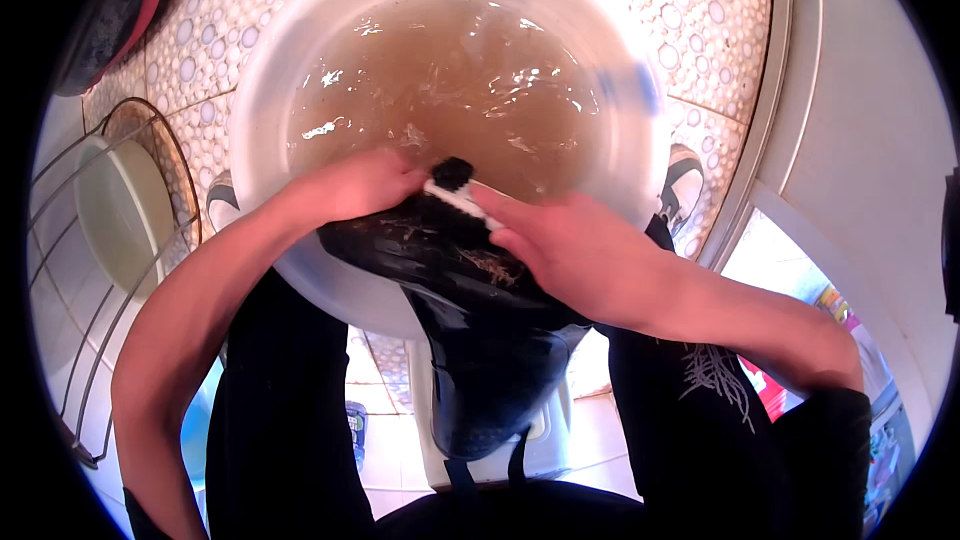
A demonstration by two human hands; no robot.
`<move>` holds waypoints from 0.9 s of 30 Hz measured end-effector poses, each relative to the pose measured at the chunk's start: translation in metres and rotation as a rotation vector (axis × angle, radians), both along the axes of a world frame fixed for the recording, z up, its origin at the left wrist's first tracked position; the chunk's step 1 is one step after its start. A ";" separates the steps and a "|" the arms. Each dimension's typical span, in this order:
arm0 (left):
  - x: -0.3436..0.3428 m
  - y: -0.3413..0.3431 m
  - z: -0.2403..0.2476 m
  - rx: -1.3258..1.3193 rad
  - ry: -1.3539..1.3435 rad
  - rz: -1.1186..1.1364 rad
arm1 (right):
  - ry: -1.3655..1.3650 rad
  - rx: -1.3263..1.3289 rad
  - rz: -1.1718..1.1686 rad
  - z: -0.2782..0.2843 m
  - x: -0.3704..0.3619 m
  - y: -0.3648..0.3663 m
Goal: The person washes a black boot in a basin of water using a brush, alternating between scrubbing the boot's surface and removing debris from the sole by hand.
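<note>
A shiny black boot (490, 360) lies across the near rim of a large white basin (265, 155) of murky brown water. Its shaft points toward me, and brown bits cling to the part over the basin. My left hand (365, 183), slightly blurred, grips the boot's far edge with curled fingers. My right hand (565, 245) is closed around a white scrubbing brush (455, 198), pressed against the boot near its far edge. A small dark tuft (452, 173) shows just beyond the brush; I cannot tell what it belongs to. The fingertips are partly hidden.
At left, a wire rack (75, 340) stands by a pale green basin (125, 205). A dark red-edged object (120, 15) lies at upper left. Pebble-patterned tiles (690, 15) surround the basin. A pale panel (870, 90) rises at right. My knees flank the boot.
</note>
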State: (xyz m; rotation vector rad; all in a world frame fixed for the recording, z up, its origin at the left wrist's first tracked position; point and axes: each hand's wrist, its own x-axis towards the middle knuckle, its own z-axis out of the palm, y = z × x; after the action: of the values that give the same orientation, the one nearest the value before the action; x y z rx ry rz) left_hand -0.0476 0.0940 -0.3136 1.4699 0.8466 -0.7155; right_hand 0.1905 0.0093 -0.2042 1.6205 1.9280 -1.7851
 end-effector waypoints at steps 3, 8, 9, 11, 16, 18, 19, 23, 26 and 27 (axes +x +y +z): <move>-0.003 0.018 0.039 -0.248 -0.060 0.169 | -0.053 -0.022 -0.079 0.006 0.023 0.001; -0.003 0.004 0.080 0.030 -0.225 0.151 | -0.163 0.036 -0.181 -0.018 0.027 0.015; -0.002 0.000 0.080 0.139 -0.273 0.149 | -0.166 0.151 -0.196 -0.028 0.025 0.017; 0.009 0.004 0.075 0.174 -0.201 0.065 | -0.206 0.179 -0.230 -0.044 0.023 0.019; 0.020 0.003 0.032 0.293 -0.073 0.037 | -0.052 0.295 -0.079 -0.074 0.027 0.017; 0.021 0.001 0.017 0.403 -0.094 0.165 | -0.053 0.307 -0.080 -0.077 0.026 0.019; 0.021 0.000 0.011 0.406 -0.093 0.165 | -0.063 0.315 -0.081 -0.077 0.026 0.021; 0.023 -0.004 -0.006 0.618 -0.059 0.077 | -0.079 0.276 -0.072 -0.075 0.023 0.036; 0.038 -0.003 -0.002 0.678 0.125 0.027 | -0.147 0.074 -0.059 -0.070 0.019 0.053; 0.044 -0.004 -0.002 0.658 0.263 0.086 | -0.160 -0.006 -0.044 -0.070 0.018 0.055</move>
State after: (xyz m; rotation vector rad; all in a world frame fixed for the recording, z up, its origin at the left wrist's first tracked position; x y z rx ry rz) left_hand -0.0039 0.0902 -0.3154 1.9246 1.4319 -0.5974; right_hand 0.2083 0.0643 -0.2743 1.7582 1.8299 -1.6180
